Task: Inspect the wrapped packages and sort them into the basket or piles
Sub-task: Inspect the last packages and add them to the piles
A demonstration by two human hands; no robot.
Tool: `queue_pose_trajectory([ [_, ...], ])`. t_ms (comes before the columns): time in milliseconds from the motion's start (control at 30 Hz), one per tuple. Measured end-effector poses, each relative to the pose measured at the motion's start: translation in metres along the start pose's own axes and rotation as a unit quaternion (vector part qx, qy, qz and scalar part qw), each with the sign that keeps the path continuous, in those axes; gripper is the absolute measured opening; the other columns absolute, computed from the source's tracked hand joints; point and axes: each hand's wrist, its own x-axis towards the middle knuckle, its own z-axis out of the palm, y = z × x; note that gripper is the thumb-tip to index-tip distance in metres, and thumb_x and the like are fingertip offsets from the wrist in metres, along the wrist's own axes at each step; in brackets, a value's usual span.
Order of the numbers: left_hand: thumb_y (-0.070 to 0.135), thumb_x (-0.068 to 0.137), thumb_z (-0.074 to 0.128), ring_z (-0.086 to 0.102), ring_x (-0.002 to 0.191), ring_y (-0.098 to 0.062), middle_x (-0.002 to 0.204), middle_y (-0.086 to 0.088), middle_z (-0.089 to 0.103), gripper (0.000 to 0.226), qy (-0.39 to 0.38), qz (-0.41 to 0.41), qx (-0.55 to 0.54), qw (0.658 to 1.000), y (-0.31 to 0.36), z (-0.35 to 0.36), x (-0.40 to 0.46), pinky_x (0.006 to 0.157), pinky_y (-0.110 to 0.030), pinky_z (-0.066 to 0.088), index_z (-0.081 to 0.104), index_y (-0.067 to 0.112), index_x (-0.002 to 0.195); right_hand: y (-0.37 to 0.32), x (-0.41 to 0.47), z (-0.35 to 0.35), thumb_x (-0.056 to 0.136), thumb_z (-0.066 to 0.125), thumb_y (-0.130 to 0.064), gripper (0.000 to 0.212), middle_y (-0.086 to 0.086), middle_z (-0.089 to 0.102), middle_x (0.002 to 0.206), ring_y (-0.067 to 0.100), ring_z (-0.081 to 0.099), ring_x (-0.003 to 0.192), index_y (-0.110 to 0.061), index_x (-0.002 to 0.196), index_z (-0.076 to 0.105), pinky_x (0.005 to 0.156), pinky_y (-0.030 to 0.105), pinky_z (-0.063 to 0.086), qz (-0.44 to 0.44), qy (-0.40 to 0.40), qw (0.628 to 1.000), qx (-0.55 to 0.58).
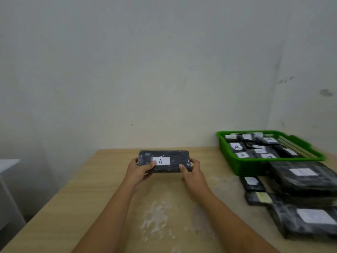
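A black wrapped package with a white label marked "A" is held up over the middle of the table, label facing me. My left hand grips its left end, thumb on the label's edge. My right hand grips its right end, thumb on the front. A green basket at the back right holds several black labelled packages, some marked "A". In front of the basket lie piles of larger black packages and two small ones.
The wooden table has a white worn patch near its middle. A pale wall stands close behind the table. A white surface shows at the far left, beyond the table's edge.
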Motion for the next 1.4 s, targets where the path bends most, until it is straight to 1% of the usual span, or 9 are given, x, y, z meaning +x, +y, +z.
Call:
queue_pose_trajectory([
  [167, 0.012, 0.079, 0.088, 0.07, 0.102, -0.023, 0.127, -0.015, 0.068, 0.065, -0.047, 0.009, 0.0, 0.999, -0.003, 0.053, -0.025, 0.066, -0.026, 0.058, 0.053, 0.006, 0.133, 0.003, -0.017, -0.06, 0.1, 0.063, -0.041, 0.052, -0.006, 0.066, 0.101, 0.023, 0.073, 0.085, -0.019, 0.141, 0.041, 0.079, 0.039, 0.058, 0.005, 0.047, 0.999, 0.004],
  [367, 0.005, 0.08, 0.085, 0.07, 0.097, -0.02, 0.118, -0.008, 0.066, 0.062, -0.075, 0.032, -0.008, 0.997, -0.016, 0.089, -0.037, 0.074, -0.03, 0.059, 0.05, 0.007, 0.131, 0.006, -0.024, -0.1, 0.096, 0.068, -0.039, 0.044, 0.0, 0.069, 0.102, 0.015, 0.072, 0.073, -0.02, 0.129, 0.047, 0.071, 0.035, 0.059, 0.009, 0.078, 0.994, 0.072],
  [533, 0.023, 0.063, 0.098, 0.074, 0.102, -0.023, 0.123, -0.015, 0.068, 0.08, -0.077, 0.045, -0.033, 0.995, -0.04, 0.096, -0.036, 0.082, -0.036, 0.062, 0.054, 0.01, 0.128, 0.015, -0.017, -0.113, 0.09, 0.078, -0.031, 0.046, 0.003, 0.071, 0.113, 0.017, 0.075, 0.086, -0.018, 0.125, 0.051, 0.082, 0.044, 0.063, 0.029, 0.082, 0.99, 0.115],
  [600, 0.041, 0.05, 0.102, 0.073, 0.107, -0.026, 0.125, -0.013, 0.069, 0.098, -0.078, 0.054, -0.018, 0.995, -0.045, 0.098, -0.035, 0.088, -0.043, 0.061, 0.055, 0.013, 0.131, 0.018, -0.014, -0.114, 0.089, 0.079, -0.026, 0.045, 0.004, 0.07, 0.114, 0.018, 0.075, 0.091, -0.016, 0.125, 0.053, 0.076, 0.039, 0.064, 0.026, 0.093, 0.988, 0.123],
  [700, 0.036, 0.058, 0.1, 0.073, 0.109, -0.027, 0.123, -0.011, 0.07, 0.09, -0.085, 0.068, -0.023, 0.994, -0.044, 0.101, -0.035, 0.086, -0.04, 0.061, 0.056, 0.014, 0.133, 0.018, -0.01, -0.115, 0.09, 0.078, -0.021, 0.045, 0.01, 0.071, 0.114, 0.02, 0.073, 0.092, -0.009, 0.127, 0.054, 0.066, 0.031, 0.062, 0.026, 0.113, 0.984, 0.132],
  [833, 0.015, 0.077, 0.087, 0.073, 0.106, -0.026, 0.122, -0.014, 0.071, 0.064, -0.055, 0.095, -0.023, 0.994, -0.039, 0.101, -0.032, 0.085, -0.038, 0.062, 0.057, 0.01, 0.133, 0.006, -0.005, -0.111, 0.089, 0.079, -0.028, 0.055, 0.008, 0.067, 0.122, 0.019, 0.072, 0.094, -0.012, 0.132, 0.048, 0.074, 0.038, 0.063, 0.052, 0.082, 0.986, 0.132],
  [1000, 0.014, 0.081, 0.087, 0.074, 0.105, -0.021, 0.12, -0.009, 0.071, 0.063, -0.058, 0.121, 0.0, 0.991, -0.039, 0.103, -0.034, 0.086, -0.036, 0.063, 0.056, 0.013, 0.136, 0.002, -0.01, -0.098, 0.062, 0.096, -0.048, 0.099, -0.001, 0.061, 0.124, 0.018, 0.065, 0.109, -0.017, 0.139, 0.042, 0.09, 0.041, 0.059, 0.053, 0.125, 0.988, 0.076],
  [1133, 0.026, 0.075, 0.092, 0.073, 0.107, -0.02, 0.119, -0.003, 0.073, 0.07, -0.07, 0.129, 0.023, 0.989, -0.041, 0.102, -0.033, 0.093, -0.042, 0.061, 0.058, 0.017, 0.135, 0.001, -0.017, -0.095, 0.066, 0.095, -0.044, 0.094, -0.002, 0.059, 0.122, 0.017, 0.06, 0.108, -0.015, 0.14, 0.043, 0.086, 0.031, 0.048, 0.043, 0.157, 0.985, 0.055],
  [1400, 0.028, 0.077, 0.091, 0.073, 0.107, -0.021, 0.118, -0.002, 0.073, 0.066, -0.055, 0.143, 0.049, 0.987, -0.042, 0.1, -0.036, 0.093, -0.044, 0.061, 0.059, 0.018, 0.134, -0.003, -0.023, -0.089, 0.07, 0.092, -0.044, 0.096, -0.004, 0.057, 0.121, 0.012, 0.057, 0.106, -0.012, 0.144, 0.041, 0.087, 0.025, 0.046, 0.019, 0.154, 0.986, 0.055],
])
